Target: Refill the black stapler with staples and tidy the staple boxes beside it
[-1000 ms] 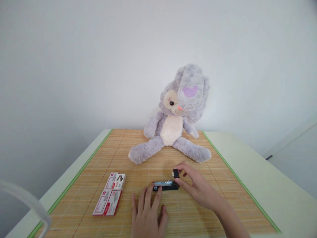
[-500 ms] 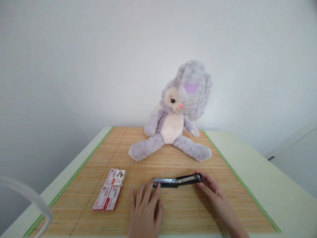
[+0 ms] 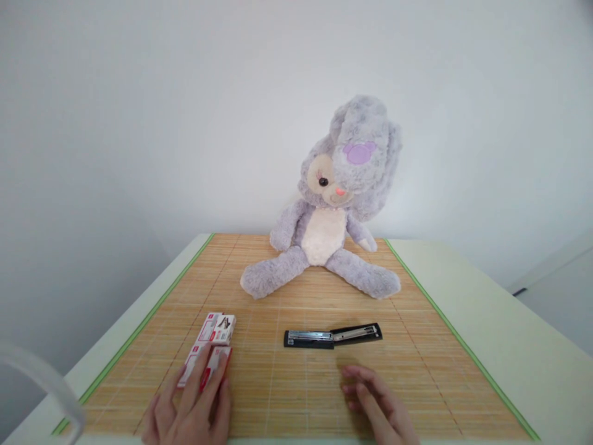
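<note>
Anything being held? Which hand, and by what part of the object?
Right hand: nothing. Left hand is over the near red-and-white boxes, but whether it holds one, and where, can't be told. The open stapler lies unheld.

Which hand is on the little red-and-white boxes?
The left hand: its fingers rest on the red-and-white boxes. The right hand is apart from them, nearer the opened-out black stapler.
</note>
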`<state>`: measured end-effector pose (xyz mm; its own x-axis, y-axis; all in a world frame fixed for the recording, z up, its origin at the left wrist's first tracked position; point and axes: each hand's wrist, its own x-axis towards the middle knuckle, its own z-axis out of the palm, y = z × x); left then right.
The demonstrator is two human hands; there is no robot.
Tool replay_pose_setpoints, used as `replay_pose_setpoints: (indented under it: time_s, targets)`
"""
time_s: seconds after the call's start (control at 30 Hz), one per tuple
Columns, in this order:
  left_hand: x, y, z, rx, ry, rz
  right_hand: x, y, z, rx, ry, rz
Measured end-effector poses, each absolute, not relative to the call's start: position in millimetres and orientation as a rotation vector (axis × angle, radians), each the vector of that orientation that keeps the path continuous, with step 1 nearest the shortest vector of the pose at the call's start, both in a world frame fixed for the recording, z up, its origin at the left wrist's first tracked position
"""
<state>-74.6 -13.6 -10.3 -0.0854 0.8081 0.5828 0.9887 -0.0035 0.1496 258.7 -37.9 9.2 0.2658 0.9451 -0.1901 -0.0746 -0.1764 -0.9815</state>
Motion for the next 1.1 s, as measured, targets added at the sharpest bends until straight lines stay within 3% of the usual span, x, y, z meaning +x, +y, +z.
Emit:
replay_pose_setpoints:
  time_s: [0.27, 0.47, 0.6, 0.8, 0.93, 1.1]
  targets:
    - [-29, -1, -14, -2.509, -1.491, -0.853, 232, -16, 37, -1.370, -0.756, 1.196]
    - [-22, 10, -4, -2.712, -1.564, -0.969, 226, -24, 26, -1.365, -0.658, 1.345]
    - [-29, 13, 3, -2.652, -1.880, -0.860, 219, -26, 25, -1.348, -0.622, 1.476]
    - [6, 20, 27, -2.940, -1.942, -0.707, 214, -22, 36, -1.311, -0.750, 1.572]
    - [25, 25, 31, -3.026, -1.930, -0.703, 234, -19, 35, -1.392, -0.944, 1.487]
    - [9, 27, 20, -3.033, -1.899, -0.840, 265, -15, 26, -1.623, -1.478, 1.049]
